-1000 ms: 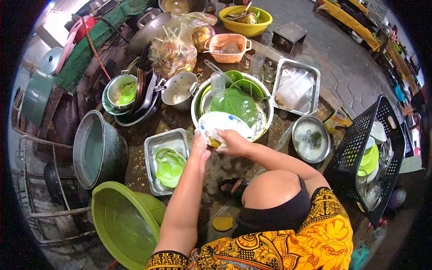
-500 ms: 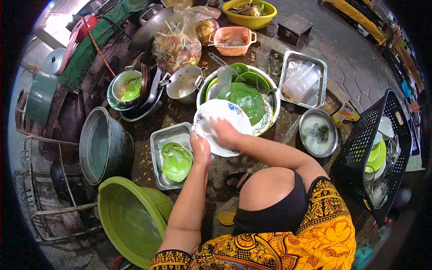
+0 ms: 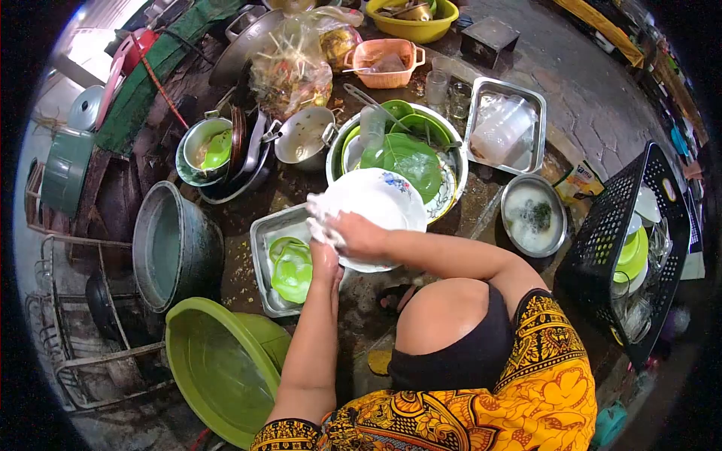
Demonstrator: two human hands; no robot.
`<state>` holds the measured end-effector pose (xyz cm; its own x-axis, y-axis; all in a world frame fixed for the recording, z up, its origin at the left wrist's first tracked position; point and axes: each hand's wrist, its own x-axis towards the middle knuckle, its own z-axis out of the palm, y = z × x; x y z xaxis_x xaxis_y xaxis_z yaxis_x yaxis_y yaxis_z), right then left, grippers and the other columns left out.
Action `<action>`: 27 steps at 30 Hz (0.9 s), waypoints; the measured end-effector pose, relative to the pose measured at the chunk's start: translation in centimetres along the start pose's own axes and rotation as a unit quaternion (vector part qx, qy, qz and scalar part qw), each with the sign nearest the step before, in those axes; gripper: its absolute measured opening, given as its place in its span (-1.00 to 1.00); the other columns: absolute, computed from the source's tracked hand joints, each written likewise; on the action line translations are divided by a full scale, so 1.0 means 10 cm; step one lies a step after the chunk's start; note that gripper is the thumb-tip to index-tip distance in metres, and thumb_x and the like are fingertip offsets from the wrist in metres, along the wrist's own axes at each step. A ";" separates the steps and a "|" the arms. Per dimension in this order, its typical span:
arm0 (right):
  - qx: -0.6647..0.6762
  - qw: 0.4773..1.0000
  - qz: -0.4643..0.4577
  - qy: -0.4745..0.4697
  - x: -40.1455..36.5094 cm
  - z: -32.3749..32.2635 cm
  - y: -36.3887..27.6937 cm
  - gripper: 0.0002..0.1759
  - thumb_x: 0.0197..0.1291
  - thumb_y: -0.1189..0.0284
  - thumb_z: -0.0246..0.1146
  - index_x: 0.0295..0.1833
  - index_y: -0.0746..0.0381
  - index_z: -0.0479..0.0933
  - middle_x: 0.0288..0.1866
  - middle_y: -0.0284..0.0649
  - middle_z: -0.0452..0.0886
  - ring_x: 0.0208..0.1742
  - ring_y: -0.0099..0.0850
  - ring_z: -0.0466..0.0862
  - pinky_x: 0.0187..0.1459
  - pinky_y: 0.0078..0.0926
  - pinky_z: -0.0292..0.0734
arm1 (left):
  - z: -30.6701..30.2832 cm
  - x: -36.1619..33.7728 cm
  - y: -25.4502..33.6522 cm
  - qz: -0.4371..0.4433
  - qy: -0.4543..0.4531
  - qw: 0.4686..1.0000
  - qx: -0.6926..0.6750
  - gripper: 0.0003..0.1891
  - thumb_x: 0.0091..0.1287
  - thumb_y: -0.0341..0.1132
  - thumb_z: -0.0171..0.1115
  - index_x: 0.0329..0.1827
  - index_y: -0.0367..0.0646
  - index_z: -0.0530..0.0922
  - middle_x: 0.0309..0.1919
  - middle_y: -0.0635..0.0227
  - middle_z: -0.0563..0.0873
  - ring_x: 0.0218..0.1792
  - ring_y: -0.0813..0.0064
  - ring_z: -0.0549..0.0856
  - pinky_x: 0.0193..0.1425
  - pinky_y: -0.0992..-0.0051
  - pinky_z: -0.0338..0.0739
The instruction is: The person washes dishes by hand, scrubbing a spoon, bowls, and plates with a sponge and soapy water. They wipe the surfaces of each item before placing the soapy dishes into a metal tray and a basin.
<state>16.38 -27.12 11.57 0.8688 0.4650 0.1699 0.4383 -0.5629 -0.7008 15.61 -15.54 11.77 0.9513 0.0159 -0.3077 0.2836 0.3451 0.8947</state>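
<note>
A white plate (image 3: 380, 203) with blue flowers on its rim is held tilted in front of me. My left hand (image 3: 326, 261) grips its lower left edge. At that same edge my right hand (image 3: 359, 236) is closed on a sudsy white cloth (image 3: 322, 219), pressed against the rim; its exact shape is hard to make out. Behind the plate stands a large basin (image 3: 461, 177) piled with green leaf-shaped plates (image 3: 412, 164). Beside my left hand is a metal tray (image 3: 259, 240) holding soapy green dishes (image 3: 291, 270).
A bowl of suds (image 3: 532, 214) sits to the right, near a black crate (image 3: 602, 248) of dishes. On the left are a green tub (image 3: 218, 361) and a grey bucket (image 3: 177, 248). Pots (image 3: 304, 139), a bag of scraps (image 3: 293, 71) and another metal tray (image 3: 508, 90) lie farther back.
My right hand has moved left from the plate's middle to its left edge, where the white cloth now shows. The plate has shifted slightly right, still in my left hand.
</note>
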 end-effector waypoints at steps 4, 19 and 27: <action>-0.065 0.989 -0.096 -0.086 -0.12 -0.09 0.06 -0.43 -0.06 0.19 0.19 0.10 0.16 0.31 -0.25 0.09 0.46 -0.21 -0.01 0.52 -0.13 -0.13 0.40 | -0.18 0.00 0.16 -0.060 -0.016 0.995 -0.073 -0.54 0.39 -0.04 -0.19 0.15 -0.21 0.33 -0.01 0.29 0.53 -0.02 0.46 0.54 0.05 0.49 0.45; -0.139 0.990 0.006 0.014 0.05 -0.18 0.24 -0.52 0.05 0.41 0.05 0.17 0.01 0.29 -0.31 -0.07 0.50 -0.31 -0.09 0.56 -0.24 -0.18 0.47 | -0.34 -0.04 -0.13 0.031 -0.058 0.991 0.119 -0.69 0.23 -0.52 -0.01 0.05 -0.24 0.38 -0.18 0.38 0.55 -0.18 0.61 0.53 -0.15 0.66 0.45; -0.144 0.981 0.127 -0.040 -0.31 0.03 0.26 -0.50 -0.02 0.30 0.18 0.11 0.08 0.35 -0.26 -0.04 0.51 -0.25 -0.12 0.56 -0.22 -0.23 0.48 | -0.19 0.04 0.18 0.182 0.087 0.979 0.018 -0.74 0.31 -0.43 -0.03 0.03 -0.28 0.39 -0.13 0.27 0.55 -0.17 0.50 0.57 -0.09 0.53 0.49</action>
<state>14.75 -29.75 9.02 0.9429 0.3297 -0.0475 0.2662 -0.8317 -0.4873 16.29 -13.13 12.65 0.9563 0.2921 -0.0129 -0.0643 0.2530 0.9653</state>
